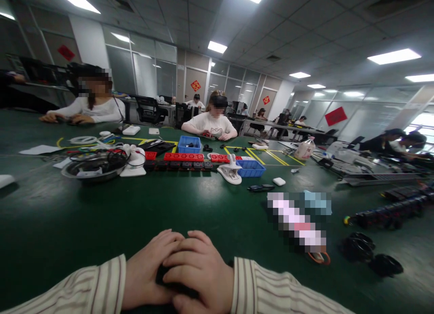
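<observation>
Both hands rest together at the near edge of the green table (111, 214). My left hand (147, 271) lies underneath, its fingers bent inward and partly covered. Over it curls my right hand (201, 266), its fingers touching the left one. A dark patch shows in the gap between the palms; whether it is a black object or shadow I cannot tell. Striped cuffs cover both wrists. Farther forward lie a black tool-like item (261, 188) and a small white case (279, 181), apart from my hands.
Across the table runs a row of red and black modules (183, 157), with a white clip stand (230, 173), blue bins (251, 168) and a metal bowl (91, 174) of cables. Black coiled items (359, 247) and a cable bundle (389, 212) lie right. Other people sit opposite.
</observation>
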Demonstrator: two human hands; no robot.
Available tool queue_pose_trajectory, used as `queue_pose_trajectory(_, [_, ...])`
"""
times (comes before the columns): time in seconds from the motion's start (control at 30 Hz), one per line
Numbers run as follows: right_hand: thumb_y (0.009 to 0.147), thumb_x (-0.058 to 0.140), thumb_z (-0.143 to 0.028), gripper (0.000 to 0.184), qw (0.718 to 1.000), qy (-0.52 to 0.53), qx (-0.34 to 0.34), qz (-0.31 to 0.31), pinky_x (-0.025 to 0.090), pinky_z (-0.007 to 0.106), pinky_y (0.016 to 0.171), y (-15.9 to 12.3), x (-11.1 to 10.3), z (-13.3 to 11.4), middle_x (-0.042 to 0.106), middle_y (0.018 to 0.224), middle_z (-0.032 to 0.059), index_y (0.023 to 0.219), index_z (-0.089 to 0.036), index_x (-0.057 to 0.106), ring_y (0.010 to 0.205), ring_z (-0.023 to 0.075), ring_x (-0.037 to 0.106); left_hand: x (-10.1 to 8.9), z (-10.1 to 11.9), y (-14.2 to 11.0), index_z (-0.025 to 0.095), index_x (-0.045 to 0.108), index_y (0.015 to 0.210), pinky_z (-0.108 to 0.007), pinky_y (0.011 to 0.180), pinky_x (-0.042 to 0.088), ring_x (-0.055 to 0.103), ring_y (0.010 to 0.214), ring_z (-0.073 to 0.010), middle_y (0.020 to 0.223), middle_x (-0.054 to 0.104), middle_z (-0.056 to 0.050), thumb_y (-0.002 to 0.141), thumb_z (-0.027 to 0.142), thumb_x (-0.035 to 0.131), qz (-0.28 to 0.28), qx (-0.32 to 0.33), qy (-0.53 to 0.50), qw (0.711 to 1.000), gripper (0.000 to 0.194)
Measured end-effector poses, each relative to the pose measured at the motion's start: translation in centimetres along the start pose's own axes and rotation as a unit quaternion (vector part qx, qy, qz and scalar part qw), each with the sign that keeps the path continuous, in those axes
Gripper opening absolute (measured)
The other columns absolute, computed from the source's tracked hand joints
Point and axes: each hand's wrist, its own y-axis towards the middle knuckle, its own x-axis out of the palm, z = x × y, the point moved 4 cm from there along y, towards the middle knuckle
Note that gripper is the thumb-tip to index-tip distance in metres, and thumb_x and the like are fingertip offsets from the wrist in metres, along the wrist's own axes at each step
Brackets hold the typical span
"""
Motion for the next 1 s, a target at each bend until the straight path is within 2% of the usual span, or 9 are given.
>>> queue_pose_trajectory(0.1, [0.092,0.02,-0.055,0.049,0.996,0.013,0.081,0.038,0.033,0.04,0.095,0.4,-1.0,0.1,0.06,0.104,0.0068,0.108,-0.019,0.048,0.099,0.0193,0.052,0.1,-0.4,-0.3,0.025,0.044,0.124,-0.052,0.103,0.031,0.049,0.112,-0.0334,0.122,0.052,-0.007,0.058,0.054,0.077,0.01,0.008,-0.012,1.0,0.079])
queue_pose_trajectory(0.17, [0.091,0.013,-0.063,0.06,0.988,0.011,0.142,0.059,0.038,0.038,0.085,0.4,-1.2,0.2,0.058,0.1,0.0091,0.106,-0.016,0.049,0.092,0.0204,0.051,0.1,-0.5,-0.4,0.024,0.042,0.127,-0.055,0.104,0.028,0.048,0.114,-0.0351,0.124,0.051,-0.009,0.056,0.057,0.078,0.016,0.006,-0.001,1.0,0.087])
queue_pose_trajectory(0.23, [0.087,0.012,-0.071,0.069,0.979,0.002,0.186,0.08,0.039,0.038,0.08,0.2,-1.2,0.5,0.057,0.094,0.0089,0.1,-0.015,0.051,0.086,0.0205,0.05,-0.1,-0.2,-0.4,0.023,0.045,0.124,-0.059,0.106,0.021,0.047,0.114,-0.0359,0.121,0.053,-0.009,0.053,0.057,0.08,0.025,-0.007,0.024,0.999,0.087])
queue_pose_trajectory(0.3, [0.083,0.016,-0.076,0.071,0.975,-0.016,0.207,0.076,0.038,0.037,0.077,0.0,-0.8,0.7,0.056,0.089,0.0072,0.094,-0.016,0.053,0.081,0.0198,0.049,-0.3,0.4,-0.2,0.021,0.051,0.114,-0.061,0.107,0.017,0.05,0.11,-0.0348,0.112,0.057,-0.008,0.053,0.053,0.08,0.031,-0.025,0.051,0.998,0.076])
queue_pose_trajectory(0.43, [0.086,0.03,-0.064,0.054,0.98,-0.05,0.188,0.032,0.036,0.037,0.076,-0.1,0.0,0.8,0.056,0.087,0.0054,0.092,-0.017,0.055,0.081,0.019,0.049,-0.8,1.5,0.4,0.02,0.057,0.091,-0.06,0.106,0.018,0.056,0.097,-0.028,0.095,0.06,-0.005,0.059,0.032,0.073,0.01,-0.05,0.069,0.996,0.038])
queue_pose_trajectory(0.57, [0.078,0.043,-0.038,0.028,0.992,-0.042,0.117,0.026,0.035,0.035,0.078,0.2,0.0,0.5,0.061,0.09,0.0042,0.093,-0.018,0.056,0.083,0.0176,0.05,-1.1,1.8,0.8,0.02,0.059,0.088,-0.056,0.108,0.017,0.056,0.097,-0.0261,0.096,0.058,-0.003,0.056,0.021,0.068,-0.023,-0.053,0.049,0.997,0.033])
queue_pose_trajectory(0.7, [0.074,0.039,-0.024,0.021,0.999,-0.02,0.031,0.007,0.034,0.035,0.087,0.3,0.0,0.0,0.065,0.091,0.0,0.088,-0.02,0.054,0.088,0.0158,0.052,-1.0,1.8,1.0,0.022,0.062,0.087,-0.053,0.107,0.022,0.054,0.1,-0.0266,0.098,0.058,-0.002,0.058,0.021,0.068,-0.046,-0.049,0.019,0.998,0.03])
queue_pose_trajectory(0.87, [0.087,0.031,-0.033,0.028,0.999,0.006,0.021,0.027,0.032,0.035,0.095,0.5,-0.6,0.0,0.066,0.095,0.002,0.098,-0.02,0.053,0.095,0.0165,0.054,-0.6,0.8,0.7,0.025,0.061,0.099,-0.053,0.106,0.023,0.053,0.103,-0.0267,0.104,0.058,-0.002,0.062,0.03,0.073,-0.036,-0.025,0.003,0.999,0.038])
queue_pose_trajectory(1.0, [0.093,0.02,-0.055,0.053,0.995,0.019,0.086,0.041,0.036,0.038,0.09,0.5,-1.2,0.4,0.061,0.105,0.009,0.111,-0.016,0.049,0.097,0.0202,0.052,-0.3,-0.4,-0.1,0.027,0.047,0.123,-0.059,0.106,0.019,0.047,0.115,-0.0326,0.119,0.053,-0.006,0.06,0.053,0.076,0.012,-0.002,0.021,1.0,0.074])
